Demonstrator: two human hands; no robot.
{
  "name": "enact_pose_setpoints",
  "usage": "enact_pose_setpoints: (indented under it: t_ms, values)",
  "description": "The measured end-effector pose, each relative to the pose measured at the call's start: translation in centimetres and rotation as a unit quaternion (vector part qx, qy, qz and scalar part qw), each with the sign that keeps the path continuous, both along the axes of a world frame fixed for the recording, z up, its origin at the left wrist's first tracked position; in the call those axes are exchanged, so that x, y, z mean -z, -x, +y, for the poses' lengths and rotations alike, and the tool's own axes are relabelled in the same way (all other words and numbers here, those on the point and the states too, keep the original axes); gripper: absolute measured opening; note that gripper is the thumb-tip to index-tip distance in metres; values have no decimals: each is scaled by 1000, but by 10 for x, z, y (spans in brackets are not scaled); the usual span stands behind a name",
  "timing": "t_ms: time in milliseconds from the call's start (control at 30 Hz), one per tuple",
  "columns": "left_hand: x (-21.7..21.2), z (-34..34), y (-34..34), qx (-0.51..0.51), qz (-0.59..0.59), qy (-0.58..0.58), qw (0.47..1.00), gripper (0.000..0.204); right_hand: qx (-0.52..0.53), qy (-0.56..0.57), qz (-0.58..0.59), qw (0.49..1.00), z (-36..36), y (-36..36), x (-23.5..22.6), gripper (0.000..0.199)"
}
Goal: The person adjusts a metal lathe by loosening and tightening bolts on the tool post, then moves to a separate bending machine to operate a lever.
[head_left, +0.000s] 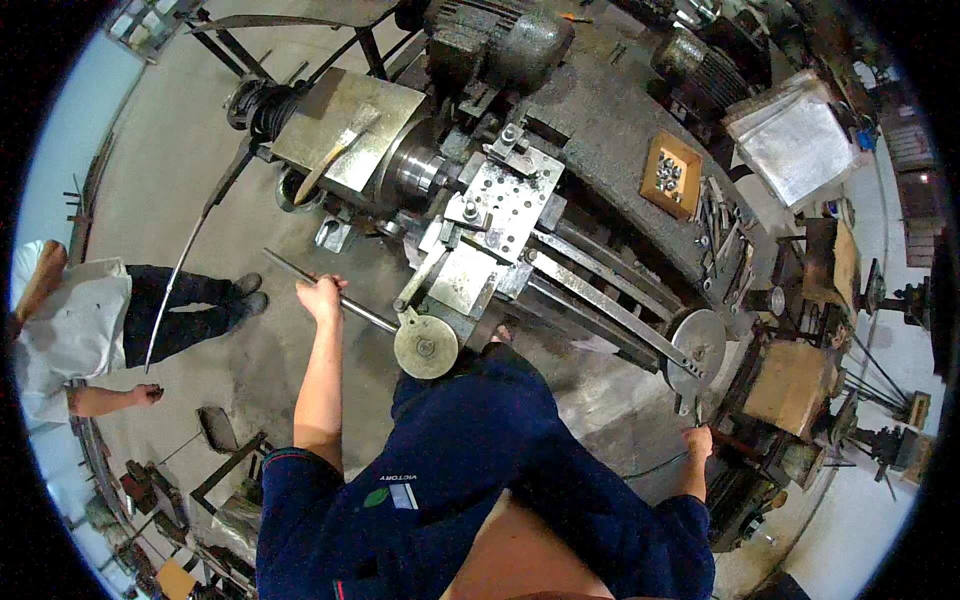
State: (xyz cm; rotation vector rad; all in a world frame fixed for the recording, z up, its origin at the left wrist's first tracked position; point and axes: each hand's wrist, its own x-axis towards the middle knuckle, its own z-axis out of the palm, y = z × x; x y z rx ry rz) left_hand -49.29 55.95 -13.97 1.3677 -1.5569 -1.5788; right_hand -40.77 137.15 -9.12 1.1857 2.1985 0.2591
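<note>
- I am closing my left hand [322,296] around a long steel rod [330,292], fingers wrapped fully over it, so the grip is clamped on the bar.
- The rod is running on a slant from the open floor side toward the lathe [470,190], its far end passing just behind the round handwheel [427,346]. I judge I am holding it partway along so it stays level instead of sagging.
- My left arm is stretching almost straight ahead from the shoulder, elbow barely bent, wrist turned so the knuckles are facing up.
- My right hand [697,440] is reaching out low to the right, just under the second round wheel [697,346] at the tail end of the machine. The fingers are curling near a thin dark piece there, but I cannot tell whether they are gripping anything or only touching.
- My right arm is sitting wide and bent, sleeve pushed to the elbow, so I am standing squarely against the machine with both arms spread.
- A brush [335,152] is lying on the flat cover at the head end, well clear of my hands.
- A small wooden box of nuts [670,175] is resting on the bench behind the bed.
- Another person [80,330] is standing well apart on my left.
</note>
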Motion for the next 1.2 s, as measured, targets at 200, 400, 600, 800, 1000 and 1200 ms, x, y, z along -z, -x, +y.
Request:
enact_pose_setpoints:
  t_ms: [200,400,600,800,1000,1200]
  values:
    - [-3,-2,-12,-17,25,24,999,28,-29,10,54,998,-12,-6,1,40]
    - [-9,-3,-21,-50,-5,-11,999,31,-3,18,59,998,-12,-23,14,43]
    - [-7,-2,-23,-64,0,-9,998,31,-15,31,71,997,-40,-41,16,42]
    - [-2,-4,-13,-79,-8,23,997,30,11,49,88,995,-32,-59,35,42]
    - [-9,-6,-17,-30,-31,21,999,29,-34,43,62,997,-49,-60,38,34]
    - [-41,-38,-47,169,-147,-38,974,29,-108,35,14,993,-12,-69,53,22]
